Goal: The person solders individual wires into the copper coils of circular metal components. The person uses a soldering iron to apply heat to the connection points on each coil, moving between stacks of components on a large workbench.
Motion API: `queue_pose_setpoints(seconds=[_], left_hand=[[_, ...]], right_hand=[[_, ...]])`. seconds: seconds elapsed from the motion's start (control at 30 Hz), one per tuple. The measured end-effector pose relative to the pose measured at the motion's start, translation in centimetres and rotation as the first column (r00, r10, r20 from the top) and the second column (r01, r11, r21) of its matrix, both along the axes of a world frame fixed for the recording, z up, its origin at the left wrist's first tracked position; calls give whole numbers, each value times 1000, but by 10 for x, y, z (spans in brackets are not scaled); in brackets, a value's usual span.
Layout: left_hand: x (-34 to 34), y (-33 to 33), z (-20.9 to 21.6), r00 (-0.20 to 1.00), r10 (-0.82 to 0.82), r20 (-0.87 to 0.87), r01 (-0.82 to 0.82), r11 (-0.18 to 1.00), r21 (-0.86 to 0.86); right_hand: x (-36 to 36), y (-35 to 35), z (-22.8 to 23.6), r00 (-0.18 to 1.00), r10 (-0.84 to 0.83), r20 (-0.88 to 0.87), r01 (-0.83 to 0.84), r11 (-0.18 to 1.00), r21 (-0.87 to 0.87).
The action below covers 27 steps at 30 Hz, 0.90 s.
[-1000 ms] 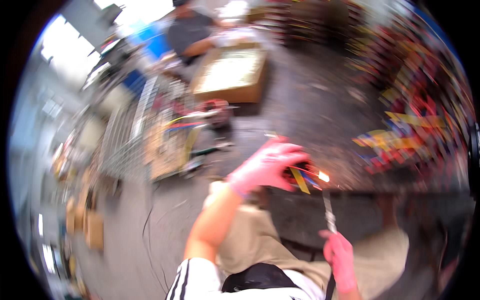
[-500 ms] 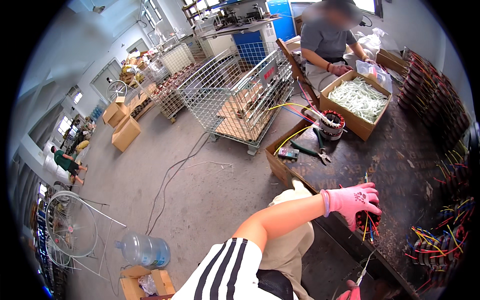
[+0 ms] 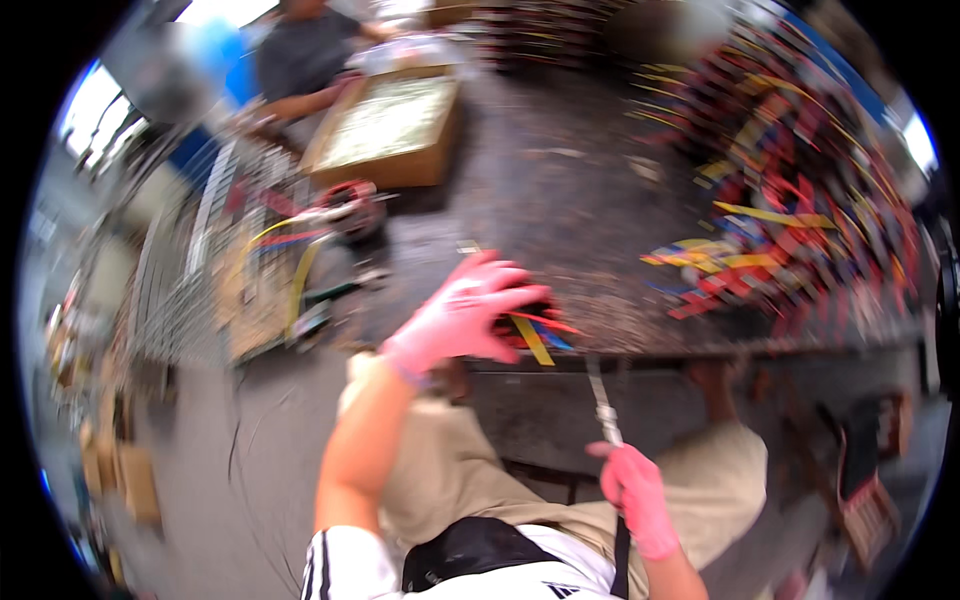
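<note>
1. Your left hand (image 3: 462,318), in a pink glove, sat at the centre of the frame on the near edge of the dark table (image 3: 560,190). Its fingers were clamped together around a short bundle of coloured wires (image 3: 532,330), whose yellow, red and blue ends stuck out to the right of your fist. Gripping them close to the ends likely kept them bunched and steady over the table edge.

2. Your right hand (image 3: 636,495), also gloved in pink, was lower and to the right, in front of your lap. Its fingers were closed around the handle of a slim metal tool (image 3: 603,405), whose tip pointed up towards the wire ends but stood just below them, not touching as far as the blur lets me tell.

3. A large heap of cut wire pieces (image 3: 790,210) in red, yellow and blue filled the right part of the table, well apart from your hands.

4. In the upper left, an open cardboard box (image 3: 385,125) of pale parts rested on the table, with a small wire spool (image 3: 345,205) just below it.

5. Another person (image 3: 300,60) sat at the top left behind that box, and a wire cage trolley (image 3: 215,280) stood on the floor at left.
</note>
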State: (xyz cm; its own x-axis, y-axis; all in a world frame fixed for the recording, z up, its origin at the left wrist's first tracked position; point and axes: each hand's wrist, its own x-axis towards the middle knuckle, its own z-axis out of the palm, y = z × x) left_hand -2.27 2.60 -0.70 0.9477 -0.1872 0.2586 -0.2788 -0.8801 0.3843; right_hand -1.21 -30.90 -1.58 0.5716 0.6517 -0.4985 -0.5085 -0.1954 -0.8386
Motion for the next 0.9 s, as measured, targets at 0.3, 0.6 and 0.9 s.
queue_pose_setpoints(seconds=[0.3, 0.6, 0.9], left_hand=[[21, -24, 3, 996, 16, -90, -12, 999, 44], [13, -17, 4, 995, 24, -100, -18, 998, 62], [15, -18, 4, 994, 30, -102, -23, 997, 69]], right_hand=[[1, -15, -11, 993, -48, -107, 53, 998, 41], [-1, -4, -10, 993, -29, -117, 35, 998, 50], [1, -7, -14, 987, -43, -154, 51, 997, 50]])
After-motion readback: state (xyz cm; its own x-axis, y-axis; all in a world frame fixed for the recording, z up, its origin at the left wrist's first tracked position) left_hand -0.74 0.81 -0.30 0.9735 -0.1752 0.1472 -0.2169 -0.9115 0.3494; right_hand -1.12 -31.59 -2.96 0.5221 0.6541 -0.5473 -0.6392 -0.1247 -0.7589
